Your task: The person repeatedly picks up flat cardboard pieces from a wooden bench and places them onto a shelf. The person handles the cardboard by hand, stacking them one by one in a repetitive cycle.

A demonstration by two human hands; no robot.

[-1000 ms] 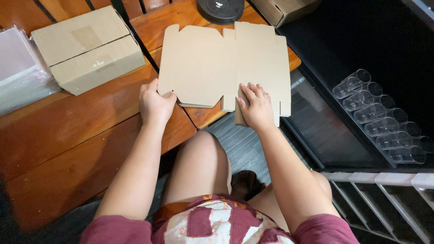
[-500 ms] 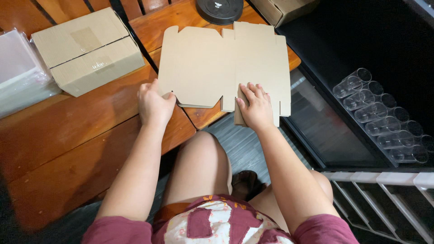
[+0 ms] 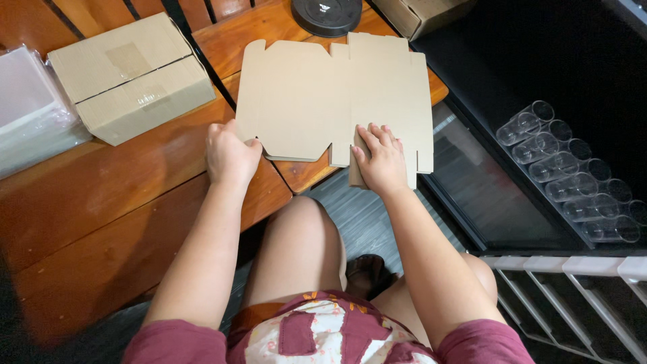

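**Flat cardboard box blank, held at two edges on a wooden surface**

Item: unfolded cardboard box blank, plain tan, die-cut with flaps and tabs along its near and far edges. It lies flat on the wooden slatted surface, its right-hand portion overhanging the surface's edge towards a dark glass-fronted cabinet.

Left hand: at the blank's near left corner, fingers curled over the edge, thumb on top; it grips the cardboard there.

Right hand: laid palm down on the blank's near right part, fingers spread and pointing away from the person, pressing a flap flat; it clasps nothing, only presses.

Nearby on the surface: a closed cardboard box, taped along its top, to the left of the blank and well apart from it; a stack of clear plastic bags at the far left, just beside that box; a round black lid-like object at the far edge, just beyond the blank; a second cardboard box, partly out of view, at the top right.

To the right, on a dark shelf: a row of clear plastic cups lying on their sides, overlapping one another. Below them, a white rail with dark compartments.

The person sits with bare knees under the surface's edge and wears maroon sleeves.
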